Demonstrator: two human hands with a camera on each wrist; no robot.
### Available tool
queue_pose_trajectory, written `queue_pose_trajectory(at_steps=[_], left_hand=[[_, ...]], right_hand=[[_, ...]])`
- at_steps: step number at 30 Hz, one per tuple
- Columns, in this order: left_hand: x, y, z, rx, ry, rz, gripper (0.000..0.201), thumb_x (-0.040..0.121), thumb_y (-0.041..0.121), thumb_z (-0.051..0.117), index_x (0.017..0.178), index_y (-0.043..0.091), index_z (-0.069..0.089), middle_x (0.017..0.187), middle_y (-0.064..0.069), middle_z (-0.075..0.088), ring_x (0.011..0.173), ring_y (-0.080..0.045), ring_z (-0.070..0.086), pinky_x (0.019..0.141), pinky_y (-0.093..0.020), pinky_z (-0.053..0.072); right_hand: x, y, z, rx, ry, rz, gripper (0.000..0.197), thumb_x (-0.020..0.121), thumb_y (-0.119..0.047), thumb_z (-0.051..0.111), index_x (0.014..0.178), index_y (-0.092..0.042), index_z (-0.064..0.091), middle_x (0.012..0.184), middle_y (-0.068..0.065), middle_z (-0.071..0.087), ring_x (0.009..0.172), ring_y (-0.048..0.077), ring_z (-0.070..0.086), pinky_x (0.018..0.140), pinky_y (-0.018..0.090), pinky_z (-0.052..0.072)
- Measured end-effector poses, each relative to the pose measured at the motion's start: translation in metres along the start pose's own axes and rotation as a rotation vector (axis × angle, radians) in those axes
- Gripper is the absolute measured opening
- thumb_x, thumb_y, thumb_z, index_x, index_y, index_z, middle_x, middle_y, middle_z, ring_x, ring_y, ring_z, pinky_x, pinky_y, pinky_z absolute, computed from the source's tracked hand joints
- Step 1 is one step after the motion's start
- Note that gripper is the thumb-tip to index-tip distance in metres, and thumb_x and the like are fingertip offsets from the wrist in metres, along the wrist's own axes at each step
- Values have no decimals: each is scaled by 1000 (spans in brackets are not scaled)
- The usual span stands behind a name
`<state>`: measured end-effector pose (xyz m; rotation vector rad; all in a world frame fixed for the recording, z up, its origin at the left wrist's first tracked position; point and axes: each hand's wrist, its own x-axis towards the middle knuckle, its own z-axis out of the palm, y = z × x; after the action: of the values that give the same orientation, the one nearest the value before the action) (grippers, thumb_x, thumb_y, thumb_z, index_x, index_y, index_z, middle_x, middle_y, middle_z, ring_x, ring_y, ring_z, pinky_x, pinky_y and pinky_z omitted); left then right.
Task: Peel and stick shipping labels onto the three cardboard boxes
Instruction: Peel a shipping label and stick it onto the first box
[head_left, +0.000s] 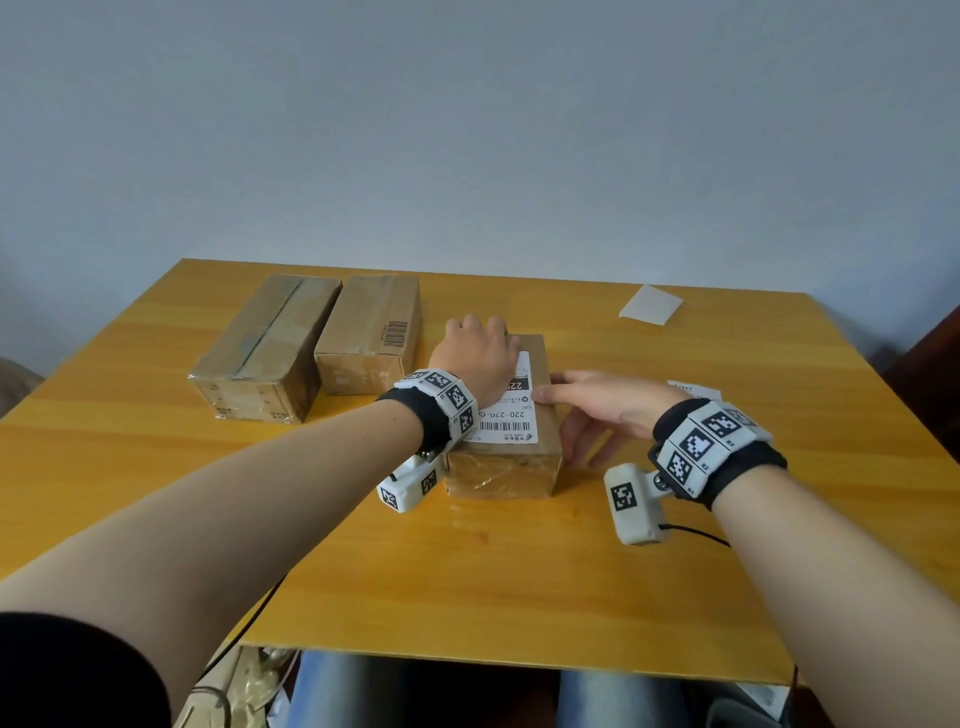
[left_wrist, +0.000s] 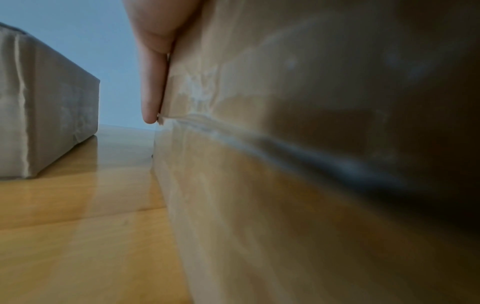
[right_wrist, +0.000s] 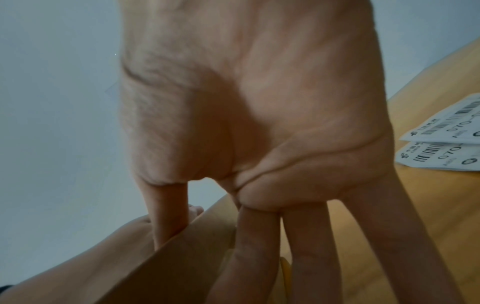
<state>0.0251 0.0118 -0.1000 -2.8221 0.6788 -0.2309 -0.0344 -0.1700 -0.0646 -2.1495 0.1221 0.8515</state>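
A small cardboard box (head_left: 501, 470) stands mid-table with a white shipping label (head_left: 511, 421) on its top. My left hand (head_left: 475, 358) lies over the label; its fingers bend down over the far end, and its thumb (left_wrist: 152, 82) runs down the box's left side (left_wrist: 285, 164). My right hand (head_left: 597, 410) has its thumb on the top right edge by the label, with its straight fingers (right_wrist: 306, 257) beside the box's right wall (right_wrist: 168, 267). Two bigger boxes (head_left: 265, 348) (head_left: 371, 332) sit side by side at the back left, with no white label showing.
Spare labels (head_left: 693, 389) (right_wrist: 441, 142) lie stacked to the right, partly behind my right wrist. A peeled backing sheet (head_left: 650, 304) lies at the far right of the yellow wooden table (head_left: 519, 571). A cable runs off the near edge.
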Motion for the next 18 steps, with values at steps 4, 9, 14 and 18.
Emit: queue_pose_trajectory(at_steps=[4,9,14,18], left_hand=[[4,-2,-2,-42,33,-24,30,106,21,34,119,9,58,112,-12,59,89,-33,56,74,-42,45],[10,-6,-1,-278,65,-172,38,109,29,27,109,8,59,101,-11,62,89,-31,56,76,-45,53],[18,-9,-2,-331,79,-208,36,110,28,32,105,8,61,86,-7,60,89,-30,62,74,-44,56],[22,-11,-5,-272,51,-196,36,111,27,32,102,10,63,76,-3,57,79,-29,65,73,-44,59]], right_hand=[[2,2,-1,6,14,-5,52,102,-57,55,148,-36,44,90,17,80,84,36,80,90,60,61],[3,2,-4,12,33,-3,49,98,-58,61,141,-35,53,96,13,81,88,36,79,89,61,61],[9,-5,-13,-53,81,3,60,86,-60,75,138,-37,56,99,3,82,87,32,80,87,58,62],[14,-17,-13,-130,89,23,52,84,-62,76,126,-33,62,102,1,81,84,28,81,87,55,62]])
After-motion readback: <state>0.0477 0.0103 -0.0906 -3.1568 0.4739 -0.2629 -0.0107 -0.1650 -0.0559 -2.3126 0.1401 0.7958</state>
